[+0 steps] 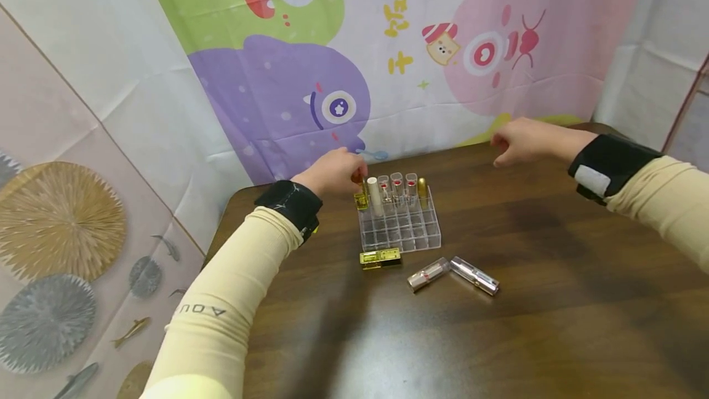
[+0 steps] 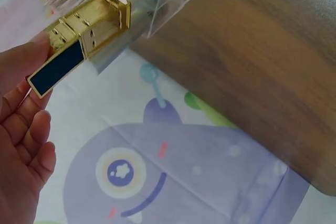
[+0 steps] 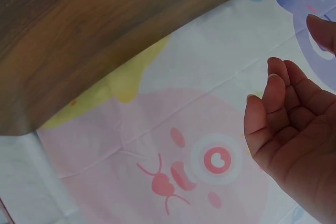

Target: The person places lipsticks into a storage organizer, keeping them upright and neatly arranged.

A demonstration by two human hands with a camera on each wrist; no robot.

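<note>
My left hand (image 1: pixel 335 172) pinches a square gold lipstick tube (image 2: pixel 84 38) with a dark panel between thumb and fingers. The tube stands at the back left corner of a clear divided lipstick holder (image 1: pixel 401 240); whether its base is down in a compartment cannot be told. Along the holder's back row stand a cream tube (image 1: pixel 375 197), several clear-capped lipsticks (image 1: pixel 397 185) with red marks, and a rounded gold tube (image 1: pixel 423 193). Off to the right, my right hand (image 1: pixel 520 140) hovers near the table's back edge, fingers loosely curled around nothing.
Another gold lipstick (image 1: pixel 380 258) lies against the holder's front side. A pinkish lipstick tube (image 1: pixel 428 274) and a silver one (image 1: pixel 474 276) lie nearer on the brown table (image 1: pixel 443 350). Behind the table hangs a cartoon-printed cloth (image 1: pixel 421 103).
</note>
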